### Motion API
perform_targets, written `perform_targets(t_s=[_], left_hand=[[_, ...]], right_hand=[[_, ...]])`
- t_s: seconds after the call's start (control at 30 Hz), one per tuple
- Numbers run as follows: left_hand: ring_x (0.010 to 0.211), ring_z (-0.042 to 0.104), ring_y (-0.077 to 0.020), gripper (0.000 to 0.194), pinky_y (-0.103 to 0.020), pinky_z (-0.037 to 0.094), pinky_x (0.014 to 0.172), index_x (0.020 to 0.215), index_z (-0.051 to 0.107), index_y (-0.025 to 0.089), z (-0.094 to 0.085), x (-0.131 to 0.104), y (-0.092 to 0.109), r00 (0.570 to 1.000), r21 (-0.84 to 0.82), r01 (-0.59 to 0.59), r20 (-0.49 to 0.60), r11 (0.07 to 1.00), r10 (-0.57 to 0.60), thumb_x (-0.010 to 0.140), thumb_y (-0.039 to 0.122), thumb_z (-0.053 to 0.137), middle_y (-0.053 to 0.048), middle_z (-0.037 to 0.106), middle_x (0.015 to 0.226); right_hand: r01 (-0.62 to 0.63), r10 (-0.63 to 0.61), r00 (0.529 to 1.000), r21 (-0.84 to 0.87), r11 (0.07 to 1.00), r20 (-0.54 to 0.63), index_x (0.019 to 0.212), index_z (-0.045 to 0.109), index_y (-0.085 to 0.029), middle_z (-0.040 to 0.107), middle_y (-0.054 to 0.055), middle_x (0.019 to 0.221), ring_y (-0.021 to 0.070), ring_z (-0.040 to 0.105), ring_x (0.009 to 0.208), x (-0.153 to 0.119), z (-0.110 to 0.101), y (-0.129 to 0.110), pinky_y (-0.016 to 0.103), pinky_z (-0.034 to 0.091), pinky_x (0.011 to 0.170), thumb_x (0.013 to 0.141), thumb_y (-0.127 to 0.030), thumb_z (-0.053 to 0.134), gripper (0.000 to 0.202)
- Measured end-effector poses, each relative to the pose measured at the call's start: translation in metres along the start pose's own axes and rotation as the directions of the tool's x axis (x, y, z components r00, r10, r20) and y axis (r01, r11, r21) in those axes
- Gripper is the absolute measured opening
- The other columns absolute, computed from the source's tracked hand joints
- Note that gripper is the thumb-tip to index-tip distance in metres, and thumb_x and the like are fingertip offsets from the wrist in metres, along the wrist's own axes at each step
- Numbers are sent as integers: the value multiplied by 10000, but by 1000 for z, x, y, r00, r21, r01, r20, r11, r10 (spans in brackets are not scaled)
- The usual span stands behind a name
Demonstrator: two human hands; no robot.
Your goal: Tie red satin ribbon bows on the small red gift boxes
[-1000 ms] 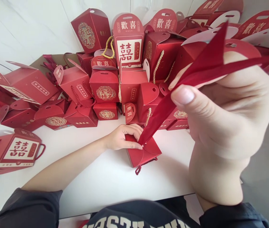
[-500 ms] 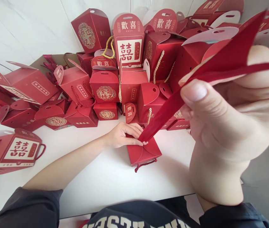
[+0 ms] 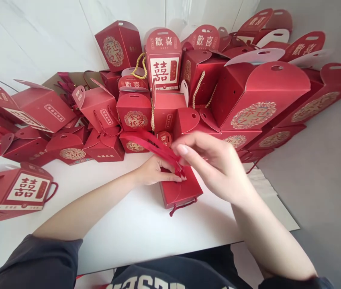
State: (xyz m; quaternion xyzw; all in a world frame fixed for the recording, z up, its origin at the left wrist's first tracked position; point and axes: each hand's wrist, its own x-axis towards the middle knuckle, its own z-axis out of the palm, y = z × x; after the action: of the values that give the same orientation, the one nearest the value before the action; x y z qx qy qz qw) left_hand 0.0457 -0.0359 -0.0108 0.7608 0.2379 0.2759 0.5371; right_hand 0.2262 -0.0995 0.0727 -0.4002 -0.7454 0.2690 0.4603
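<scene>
A small closed red gift box (image 3: 185,188) with a dark red cord on its near side sits on the white table. At its top, my left hand (image 3: 158,170) is closed on a red satin ribbon (image 3: 158,146), thumb resting against the box lid. The ribbon rises from there and its blurred loose part swings out to the left. Just above the box, my right hand (image 3: 215,166) has its thumb and forefinger pinched together at the ribbon. Motion blurs the fingertips a little, and its other fingers are curled.
Red gift boxes (image 3: 134,108) are stacked along the white wall, several with rope handles. More large boxes (image 3: 257,96) stand at the right by the grey surface (image 3: 317,160). A box with a white label (image 3: 27,188) lies at the left on the table (image 3: 122,224).
My right hand has come down from high at the right to just above the box. The ribbon, stretched up to the right before, now swings leftward. My left hand stays on the box.
</scene>
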Motion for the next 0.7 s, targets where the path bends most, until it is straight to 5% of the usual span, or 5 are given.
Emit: perform_targets(t_s=[0.07, 0.17, 0.33, 0.53, 0.7], left_hand=[[895, 732, -223, 127, -333, 585, 877, 808, 799, 171, 0, 1, 0, 998, -35, -16, 68, 999, 18, 760, 288, 788, -83, 787, 881], [900, 726, -213, 120, -305, 573, 874, 783, 798, 163, 0, 2, 1, 997, -47, -28, 70, 999, 31, 761, 280, 784, -89, 784, 898], [850, 723, -200, 134, -279, 564, 819, 745, 788, 157, 1, 2, 3, 997, 47, -58, 51, 997, 56, 767, 288, 775, -83, 779, 855], [757, 706, -174, 176, -249, 547, 714, 711, 765, 137, 3, 1, 3, 995, 93, -73, 71, 993, 66, 821, 267, 721, -69, 761, 768], [795, 711, -185, 123, -269, 562, 770, 734, 772, 140, 3, 2, 7, 993, 13, -67, 94, 998, 66, 793, 245, 749, -76, 766, 812]], right_hand=[[-82, 77, 997, -207, 975, -30, 792, 648, -187, 627, 0, 708, 127, 597, 660, -21, -9, 5, 248, 449, 594, 981, -326, 527, 264], [-183, 177, 983, -371, 910, -50, 963, 654, -189, 658, 39, 868, 171, 609, 757, -43, -7, 15, 282, 469, 625, 935, -326, 568, 164], [-215, 232, 972, -313, 925, 18, 1224, 558, -159, 645, 95, 1113, 228, 623, 979, -49, 22, 28, 370, 520, 850, 820, -173, 574, 405], [-346, 295, 937, -374, 860, -188, 1142, 603, -165, 692, 94, 1039, 223, 674, 796, -40, 43, 31, 361, 536, 719, 872, -213, 526, 285], [-369, 219, 914, -473, 800, -343, 1074, 671, -178, 758, 61, 898, 224, 720, 737, -42, 46, 36, 317, 526, 639, 886, -170, 530, 236]])
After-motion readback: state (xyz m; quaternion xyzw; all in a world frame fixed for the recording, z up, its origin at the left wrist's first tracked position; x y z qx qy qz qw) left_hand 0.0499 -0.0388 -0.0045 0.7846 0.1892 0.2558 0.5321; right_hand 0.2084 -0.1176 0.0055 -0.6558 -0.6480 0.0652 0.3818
